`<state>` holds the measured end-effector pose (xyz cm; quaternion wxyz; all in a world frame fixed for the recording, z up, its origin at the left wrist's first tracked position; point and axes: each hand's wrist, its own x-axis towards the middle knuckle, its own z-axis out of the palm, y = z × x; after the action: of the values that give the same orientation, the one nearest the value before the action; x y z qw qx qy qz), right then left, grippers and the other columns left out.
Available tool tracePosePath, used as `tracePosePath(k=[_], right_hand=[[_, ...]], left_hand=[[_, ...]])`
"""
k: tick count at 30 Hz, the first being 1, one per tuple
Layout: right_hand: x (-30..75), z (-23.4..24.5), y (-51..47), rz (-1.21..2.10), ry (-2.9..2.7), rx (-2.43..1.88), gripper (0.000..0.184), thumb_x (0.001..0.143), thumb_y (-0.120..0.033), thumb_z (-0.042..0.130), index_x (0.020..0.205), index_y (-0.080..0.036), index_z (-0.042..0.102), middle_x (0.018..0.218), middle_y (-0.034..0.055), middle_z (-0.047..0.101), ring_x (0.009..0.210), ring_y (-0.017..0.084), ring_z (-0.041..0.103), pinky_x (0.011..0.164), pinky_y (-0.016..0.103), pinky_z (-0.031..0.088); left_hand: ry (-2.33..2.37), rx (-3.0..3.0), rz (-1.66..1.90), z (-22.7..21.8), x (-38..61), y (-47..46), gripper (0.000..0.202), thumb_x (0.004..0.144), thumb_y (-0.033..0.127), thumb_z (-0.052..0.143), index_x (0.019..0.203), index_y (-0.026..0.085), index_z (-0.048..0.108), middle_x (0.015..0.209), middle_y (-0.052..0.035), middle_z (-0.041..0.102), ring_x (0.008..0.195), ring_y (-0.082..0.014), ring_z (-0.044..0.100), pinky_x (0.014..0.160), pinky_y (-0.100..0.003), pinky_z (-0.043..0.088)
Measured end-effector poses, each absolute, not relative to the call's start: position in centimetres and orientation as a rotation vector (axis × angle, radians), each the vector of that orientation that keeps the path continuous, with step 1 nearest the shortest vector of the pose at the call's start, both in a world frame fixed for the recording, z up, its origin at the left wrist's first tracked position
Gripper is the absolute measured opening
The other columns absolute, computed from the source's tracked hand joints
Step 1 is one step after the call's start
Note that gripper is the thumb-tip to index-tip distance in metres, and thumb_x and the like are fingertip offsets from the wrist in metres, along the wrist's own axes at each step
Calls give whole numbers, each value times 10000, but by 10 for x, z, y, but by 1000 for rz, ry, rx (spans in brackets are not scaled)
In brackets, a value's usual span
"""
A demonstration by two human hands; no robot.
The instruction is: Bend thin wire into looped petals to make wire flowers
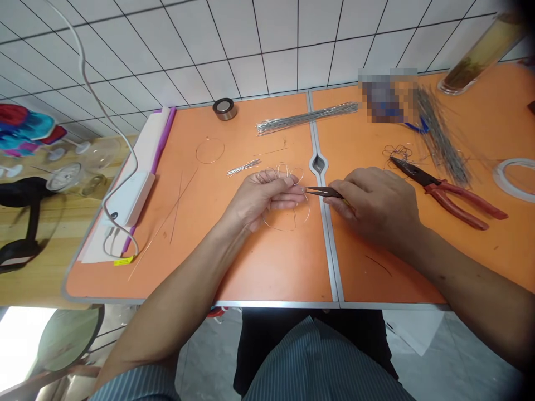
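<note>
My left hand (276,192) pinches a ring of thin wire (281,229) that has small loops bent along its upper part. Around the handles of small needle-nose pliers (324,191) my right hand (370,200) is closed. The pliers' tips point left and reach the wire close to my left fingertips; whether they grip it is too small to tell. To the left of my hands, a small bundle of short wires (243,166) lies on the orange table (271,273), with a separate wire circle (210,151) beyond it.
Large red-handled pliers (453,195) lie at right near tangled wire (397,153) and a long wire bundle (443,136). Another bundle (307,117) and a tape roll (224,109) lie at the back. A white power box (134,195) with its cable sits left. A glass (480,55) stands back right.
</note>
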<state>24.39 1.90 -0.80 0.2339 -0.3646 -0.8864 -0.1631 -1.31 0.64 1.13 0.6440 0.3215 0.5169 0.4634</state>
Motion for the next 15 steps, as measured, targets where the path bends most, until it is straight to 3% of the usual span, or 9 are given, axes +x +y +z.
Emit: tracePosePath(k=[5, 15], right_hand=[[245, -8, 18, -602, -2434, -963, 378, 1169, -456, 546, 1045, -205, 800, 904, 81, 754, 789, 241, 558, 730, 401, 294], [241, -5, 15, -598, -2519, -1030, 434, 1180, -501, 484, 1098, -207, 792, 914, 103, 745, 798, 256, 541, 713, 422, 263]], left_hand=[[1179, 709, 1064, 10, -12, 6, 118, 914, 214, 880, 905, 112, 823, 919, -121, 879, 793, -199, 865, 699, -237, 693], [1204, 683, 1069, 13, -6, 3, 112, 920, 210, 883, 909, 124, 812, 890, -102, 871, 780, -198, 859, 727, -255, 681]])
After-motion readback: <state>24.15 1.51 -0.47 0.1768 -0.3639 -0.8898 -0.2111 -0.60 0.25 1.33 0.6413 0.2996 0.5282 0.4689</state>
